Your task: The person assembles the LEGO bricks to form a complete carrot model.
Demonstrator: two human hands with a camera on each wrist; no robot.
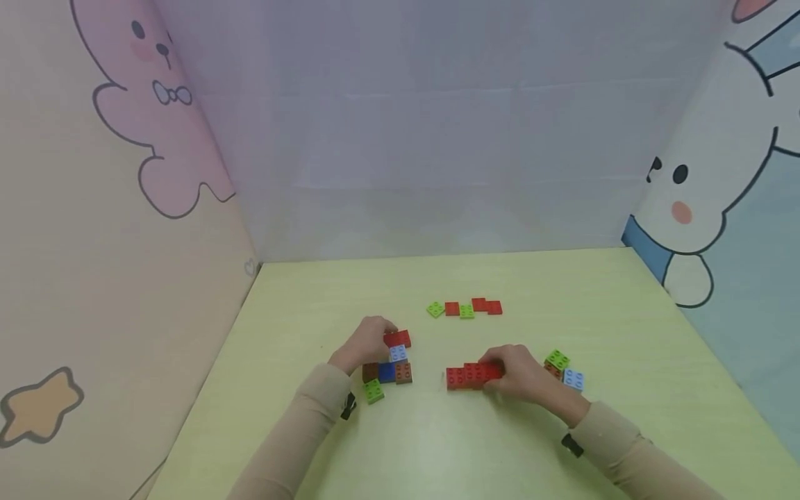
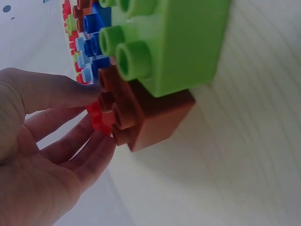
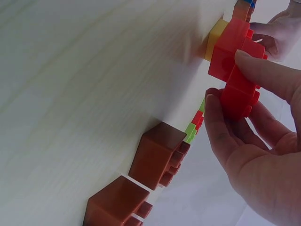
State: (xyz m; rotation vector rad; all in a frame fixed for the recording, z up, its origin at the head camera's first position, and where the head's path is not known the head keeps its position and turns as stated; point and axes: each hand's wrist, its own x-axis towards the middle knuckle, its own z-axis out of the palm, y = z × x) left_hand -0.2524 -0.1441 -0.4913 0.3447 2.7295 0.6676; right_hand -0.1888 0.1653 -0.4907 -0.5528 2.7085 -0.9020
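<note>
My left hand (image 1: 367, 342) grips a red brick (image 1: 402, 338) at the back of the left group; in the left wrist view thumb and fingers curl about the red brick (image 2: 99, 118). Just in front of it are a light blue brick (image 1: 398, 353), a dark blue brick (image 1: 387, 373), brown bricks (image 1: 403, 373) and a green brick (image 1: 373, 391). My right hand (image 1: 520, 375) pinches the right end of a row of joined red bricks (image 1: 473, 375), between thumb and fingertips. Under the row's far end, the right wrist view shows a yellow brick (image 3: 215, 38).
Flat green (image 1: 435, 310) and red pieces (image 1: 452, 308) lie in a loose line farther back. To the right of my right hand sit a green brick (image 1: 557, 359), a light blue brick (image 1: 573, 379) and brown bricks (image 3: 157, 153). Fabric walls (image 1: 437, 139) enclose the table (image 1: 300, 292).
</note>
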